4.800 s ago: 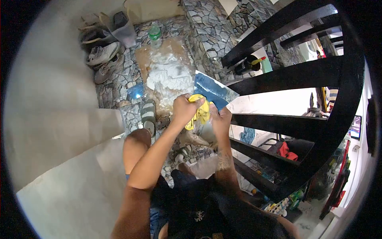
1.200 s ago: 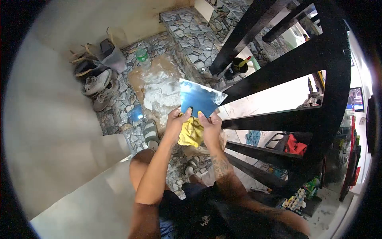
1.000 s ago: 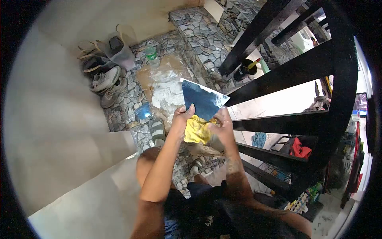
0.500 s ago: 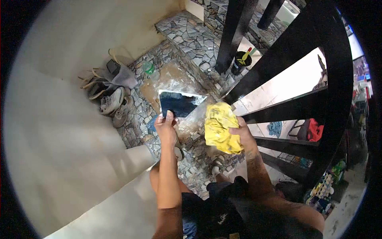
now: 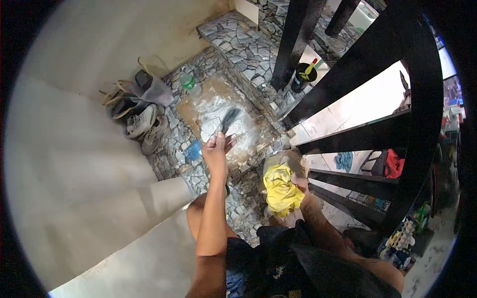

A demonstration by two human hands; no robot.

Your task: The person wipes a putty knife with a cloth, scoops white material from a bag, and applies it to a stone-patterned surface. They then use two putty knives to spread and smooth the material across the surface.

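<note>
My left hand [image 5: 215, 153] pinches the near end of a dark blade [image 5: 230, 119] between thumb and fingers; the blade is turned nearly edge-on, angled far and right above the white powder [image 5: 211, 116] on the brown board [image 5: 188, 111]. I judge the blade to be light, thin and fairly stiff, with a flat face that may turn slippery under dust. Take hold at the near end, thumb opposed to the fingers, clear of the far edge, which could be sharp. My right hand [image 5: 300, 186] grips a bunched yellow cloth [image 5: 282, 189] from its right side, near and right of the board, beside the black railing [image 5: 357, 135]; some of its fingers are hidden, so their exact placement cannot be told. The cloth should handle as soft, light and limp: gather it in a full grip, since a loose fold will probably sag. The two hands are well apart.
</note>
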